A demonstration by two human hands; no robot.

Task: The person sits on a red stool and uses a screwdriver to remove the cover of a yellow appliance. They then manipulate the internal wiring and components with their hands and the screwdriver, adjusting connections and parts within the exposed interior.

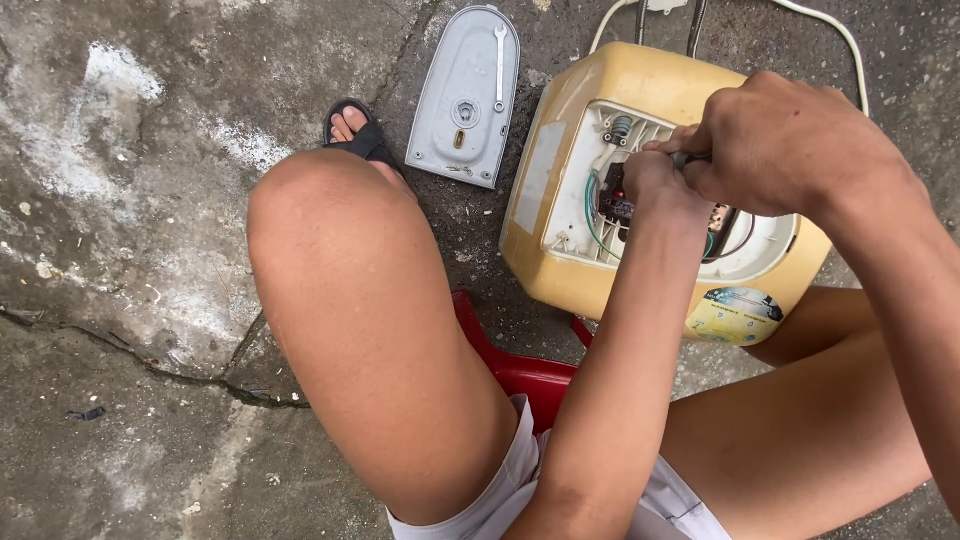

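Note:
A yellow plastic appliance housing [560,250] lies on the concrete with its white inner compartment [590,215] open, showing wires and small electrical parts. My left hand [655,185] reaches into that opening, fingers pressed on the components. My right hand [785,140] sits just above it, closed around the dark handle of a tool [695,157] whose tip is hidden inside. What the left fingers grip is hidden.
A grey cover plate [468,95] with a small wrench [498,65] on it lies on the ground behind my left knee [330,230]. A sandalled foot [355,130] shows beside it. A white cable [830,35] curves behind the housing. I sit on a red stool [525,375].

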